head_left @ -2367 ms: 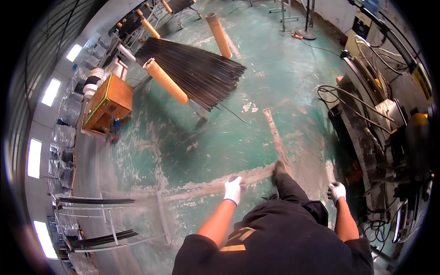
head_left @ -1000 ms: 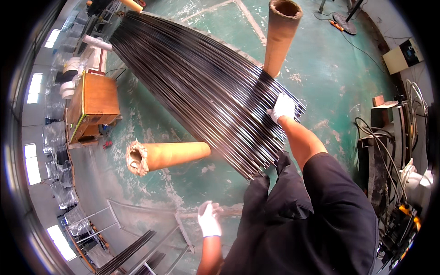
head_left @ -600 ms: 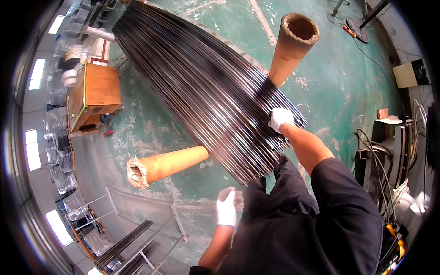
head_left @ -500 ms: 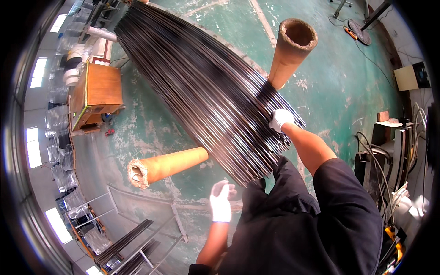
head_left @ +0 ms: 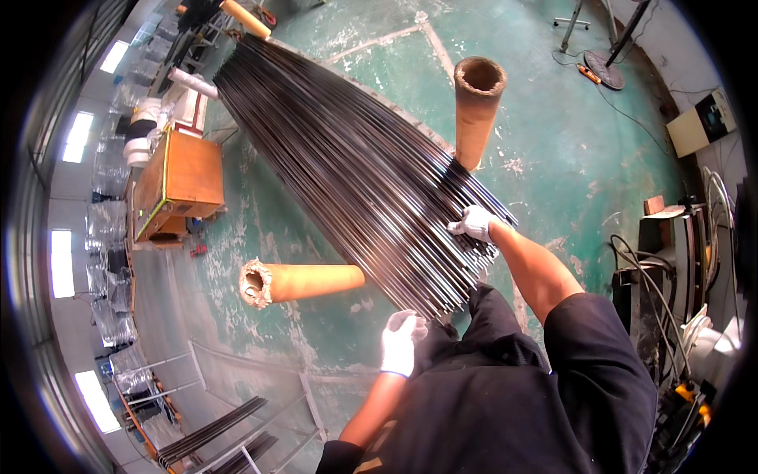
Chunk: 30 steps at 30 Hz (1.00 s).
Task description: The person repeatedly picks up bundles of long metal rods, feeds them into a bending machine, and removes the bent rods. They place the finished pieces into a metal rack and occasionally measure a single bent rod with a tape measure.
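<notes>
A long bundle of thin dark metal rods (head_left: pixel 355 174) lies side by side, running from the far left to near my feet. My right hand (head_left: pixel 475 223), in a white glove, is on the rods close to their near right ends. Its fingers are bent and closed at a rod; the exact grip is partly hidden. My left hand (head_left: pixel 400 344), also white-gloved, hovers just short of the near left rod ends. The fingers on it are loosely bent and partly apart, with nothing visible in them. Glare washes out its detail.
Upright brown cardboard tubes flank the rods, one on the right (head_left: pixel 476 118) and one on the left (head_left: pixel 308 283). An orange-brown wooden box (head_left: pixel 189 174) stands at left. A metal frame (head_left: pixel 308 399) is lower left. Cables and equipment (head_left: pixel 663 268) line the right.
My right hand has shifted left across the rods, away from their right edge. My left hand has moved up and right, nearer the rod ends. The view has shifted slightly.
</notes>
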Each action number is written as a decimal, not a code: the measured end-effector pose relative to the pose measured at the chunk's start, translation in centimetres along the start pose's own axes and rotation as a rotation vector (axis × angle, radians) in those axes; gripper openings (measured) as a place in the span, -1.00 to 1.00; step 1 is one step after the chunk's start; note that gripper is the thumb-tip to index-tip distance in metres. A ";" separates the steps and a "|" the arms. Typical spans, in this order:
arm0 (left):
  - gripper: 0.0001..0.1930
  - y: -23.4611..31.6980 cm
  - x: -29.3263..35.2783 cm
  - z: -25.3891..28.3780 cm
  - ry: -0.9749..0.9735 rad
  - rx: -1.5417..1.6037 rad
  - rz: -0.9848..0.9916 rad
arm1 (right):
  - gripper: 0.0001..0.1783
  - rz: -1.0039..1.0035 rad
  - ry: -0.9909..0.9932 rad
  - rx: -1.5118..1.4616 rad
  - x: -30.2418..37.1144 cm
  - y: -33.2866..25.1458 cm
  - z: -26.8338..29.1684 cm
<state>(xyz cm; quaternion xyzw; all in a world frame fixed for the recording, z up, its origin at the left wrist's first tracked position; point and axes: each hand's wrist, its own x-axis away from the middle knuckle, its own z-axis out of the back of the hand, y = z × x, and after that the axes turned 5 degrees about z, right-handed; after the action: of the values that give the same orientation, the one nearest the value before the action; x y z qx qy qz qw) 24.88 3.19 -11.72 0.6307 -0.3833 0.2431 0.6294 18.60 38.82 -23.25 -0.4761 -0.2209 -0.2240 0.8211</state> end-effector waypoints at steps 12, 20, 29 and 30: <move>-0.77 -0.4 -4.9 3.2 -0.377 -0.004 0.079 | -0.42 -0.263 0.195 0.068 34.8 -0.2 -9.7; -0.44 0.6 -14.1 -3.9 -0.846 0.328 0.338 | -0.52 -0.896 0.530 0.428 76.1 7.2 -29.2; -0.78 -7.5 -2.3 -7.1 -0.745 0.126 0.384 | -0.84 -0.824 1.098 0.644 75.5 9.0 -37.0; -0.78 -8.7 2.0 -8.3 -0.699 0.148 0.398 | -0.85 -0.820 1.102 0.655 77.8 11.1 -37.8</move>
<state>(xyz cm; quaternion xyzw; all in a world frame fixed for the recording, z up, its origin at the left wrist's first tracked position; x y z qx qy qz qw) 34.34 10.19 -14.66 0.6325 -0.6701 0.1578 0.3548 93.05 -1.79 -2.98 0.0927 0.0066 -0.6394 0.7632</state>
